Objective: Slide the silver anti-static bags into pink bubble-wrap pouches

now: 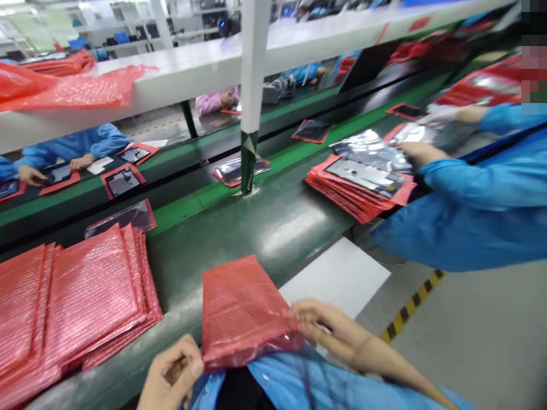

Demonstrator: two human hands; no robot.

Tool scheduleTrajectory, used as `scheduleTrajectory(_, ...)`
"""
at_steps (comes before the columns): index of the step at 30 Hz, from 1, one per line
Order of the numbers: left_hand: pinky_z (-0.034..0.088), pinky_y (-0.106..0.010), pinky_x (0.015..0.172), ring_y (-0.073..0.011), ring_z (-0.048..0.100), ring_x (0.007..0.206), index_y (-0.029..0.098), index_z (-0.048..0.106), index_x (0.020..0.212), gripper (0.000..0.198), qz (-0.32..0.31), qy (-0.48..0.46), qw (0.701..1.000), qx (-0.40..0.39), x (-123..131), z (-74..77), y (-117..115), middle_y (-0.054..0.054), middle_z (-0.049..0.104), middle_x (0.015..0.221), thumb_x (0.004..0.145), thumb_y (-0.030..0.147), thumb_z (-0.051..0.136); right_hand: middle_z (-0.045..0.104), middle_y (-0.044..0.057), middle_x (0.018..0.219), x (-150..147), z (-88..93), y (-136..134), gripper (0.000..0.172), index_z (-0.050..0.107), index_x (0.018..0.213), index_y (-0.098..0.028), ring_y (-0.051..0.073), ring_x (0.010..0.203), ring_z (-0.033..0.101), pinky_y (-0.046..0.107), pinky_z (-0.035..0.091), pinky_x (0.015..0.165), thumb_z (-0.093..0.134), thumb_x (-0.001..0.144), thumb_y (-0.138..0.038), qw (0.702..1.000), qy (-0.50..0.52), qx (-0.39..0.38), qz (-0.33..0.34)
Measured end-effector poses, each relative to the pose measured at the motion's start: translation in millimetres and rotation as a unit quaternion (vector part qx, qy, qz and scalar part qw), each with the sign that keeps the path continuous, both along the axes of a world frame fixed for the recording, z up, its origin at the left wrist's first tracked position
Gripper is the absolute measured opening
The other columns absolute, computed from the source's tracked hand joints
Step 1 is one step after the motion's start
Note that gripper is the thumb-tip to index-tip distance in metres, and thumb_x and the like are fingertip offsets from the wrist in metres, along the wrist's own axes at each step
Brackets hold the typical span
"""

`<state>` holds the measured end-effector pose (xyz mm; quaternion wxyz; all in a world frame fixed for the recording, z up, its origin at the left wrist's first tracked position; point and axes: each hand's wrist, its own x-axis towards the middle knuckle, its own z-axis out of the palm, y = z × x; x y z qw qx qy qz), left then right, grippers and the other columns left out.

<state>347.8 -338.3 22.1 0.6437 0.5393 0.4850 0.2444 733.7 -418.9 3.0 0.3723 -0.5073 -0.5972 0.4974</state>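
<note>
A red bubble-wrap bag [243, 307] lies partly on the green bench edge in front of me, its near end over my lap. My left hand [173, 373] pinches its near left corner between thumb and fingers. At the near right corner, my right hand [327, 330] grips the bag's loose, crumpled edge, slightly blurred. Whatever may be inside the bag is hidden. Stacked red bubble-wrap bags [92, 296] stand to the left of my left hand. A white sheet [337, 276] sits beyond my right hand at the bench edge.
On the right, a co-worker's blue sleeve [461, 182] reaches to a pile of red bags with panels [359, 179]. A white post [255, 74] rises from the green bench [205, 239]. Flat panels lie along the belt [183, 210]. A white shelf [205, 65] crosses above.
</note>
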Motion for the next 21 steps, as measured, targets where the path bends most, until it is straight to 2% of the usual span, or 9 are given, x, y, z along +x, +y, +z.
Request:
scheduleTrajectory(3, 0.033, -0.018, 0.047, -0.0085, 0.038, 0.050, 0.017, 0.062, 0.070, 0.060, -0.006, 0.008, 0.999, 0.038, 19.7, 40.9, 75.2, 0.004, 0.044, 0.058, 0.082, 0.072, 0.085, 0.063, -0.003, 0.074, 7.6, 55.2, 79.8, 0.042, 0.062, 0.132, -0.021, 0.013, 0.066, 0.060, 0.025, 0.051, 0.065, 0.056, 0.112, -0.057, 0.998, 0.037, 0.054, 0.000)
scheduleTrajectory(6, 0.031, -0.015, 0.046, -0.0057, 0.037, 0.052, 0.015, 0.067, 0.079, 0.059, 0.033, -0.035, 0.996, 0.072, 42.7, 83.9, 156.9, 0.006, 0.047, 0.062, 0.067, 0.063, 0.099, 0.054, -0.008, 0.066, 14.7, 101.4, 163.6, 0.036, 0.061, 0.114, -0.021, 0.010, 0.060, 0.053, 0.021, 0.042, 0.058, 0.071, 0.103, -0.054, 0.990, 0.071, 0.122, 0.008)
scheduleTrajectory(7, 0.032, -0.014, 0.046, -0.0048, 0.037, 0.053, 0.014, 0.068, 0.081, 0.057, 0.035, -0.056, 0.995, 0.078, 48.5, 97.3, 177.8, 0.006, 0.048, 0.065, 0.066, 0.058, 0.101, 0.054, -0.009, 0.065, 15.9, 113.2, 186.2, 0.034, 0.060, 0.115, -0.021, 0.010, 0.060, 0.052, 0.021, 0.042, 0.059, 0.071, 0.103, -0.052, 0.987, 0.076, 0.140, 0.010)
scheduleTrajectory(11, 0.039, -0.016, 0.047, -0.0061, 0.042, 0.052, 0.013, 0.067, 0.077, 0.045, 0.053, -0.041, 0.987, 0.144, 54.7, 142.4, 227.4, 0.005, 0.050, 0.061, 0.074, 0.046, 0.098, 0.060, -0.007, 0.068, 9.8, 140.0, 262.6, 0.027, 0.062, 0.114, -0.020, 0.008, 0.058, 0.055, 0.019, 0.041, 0.056, 0.073, 0.103, -0.042, 0.976, 0.061, 0.210, -0.005)
scheduleTrajectory(13, 0.047, -0.018, 0.053, -0.0075, 0.052, 0.055, 0.014, 0.062, 0.075, 0.041, 0.095, -0.006, 0.980, 0.172, 45.5, 160.2, 245.9, 0.003, 0.054, 0.063, 0.081, 0.038, 0.095, 0.063, -0.006, 0.073, -7.1, 146.8, 304.1, 0.023, 0.062, 0.110, -0.019, 0.007, 0.060, 0.057, 0.019, 0.046, 0.059, 0.075, 0.103, -0.037, 0.964, 0.072, 0.256, -0.010)
scheduleTrajectory(16, 0.064, -0.028, 0.081, -0.0120, 0.070, 0.075, 0.014, 0.063, 0.089, 0.035, 0.155, 0.014, 0.956, 0.247, 5.4, 185.6, 261.7, -0.002, 0.067, 0.082, 0.091, 0.039, 0.088, 0.069, -0.001, 0.090, -59.5, 162.0, 347.3, 0.020, 0.063, 0.116, -0.017, 0.010, 0.076, 0.066, 0.030, 0.058, 0.078, 0.065, 0.110, -0.036, 0.935, 0.093, 0.340, 0.017)
scheduleTrajectory(18, 0.065, -0.037, 0.092, -0.0155, 0.074, 0.086, 0.016, 0.063, 0.095, 0.038, 0.170, 0.032, 0.931, 0.320, -39.3, 196.1, 250.0, -0.003, 0.070, 0.091, 0.094, 0.047, 0.084, 0.071, 0.001, 0.100, -104.6, 169.9, 347.2, 0.023, 0.064, 0.122, -0.018, 0.014, 0.091, 0.071, 0.038, 0.060, 0.091, 0.057, 0.114, -0.038, 0.913, 0.091, 0.397, 0.027)
scheduleTrajectory(19, 0.065, -0.039, 0.094, -0.0170, 0.074, 0.089, 0.017, 0.063, 0.096, 0.039, 0.175, 0.056, 0.915, 0.358, -65.1, 195.2, 236.3, -0.003, 0.070, 0.093, 0.094, 0.051, 0.083, 0.072, 0.002, 0.104, -127.3, 168.3, 339.0, 0.024, 0.064, 0.124, -0.019, 0.016, 0.097, 0.071, 0.041, 0.060, 0.096, 0.055, 0.115, -0.038, 0.904, 0.084, 0.419, 0.029)
scheduleTrajectory(21, 0.064, -0.038, 0.094, -0.0192, 0.072, 0.091, 0.018, 0.066, 0.096, 0.040, 0.195, 0.148, 0.870, 0.428, -117.6, 173.9, 197.4, -0.004, 0.071, 0.095, 0.095, 0.056, 0.078, 0.074, 0.005, 0.114, -169.5, 146.2, 313.3, 0.022, 0.067, 0.123, -0.021, 0.020, 0.108, 0.071, 0.045, 0.058, 0.105, 0.053, 0.115, -0.036, 0.895, 0.061, 0.440, 0.040)
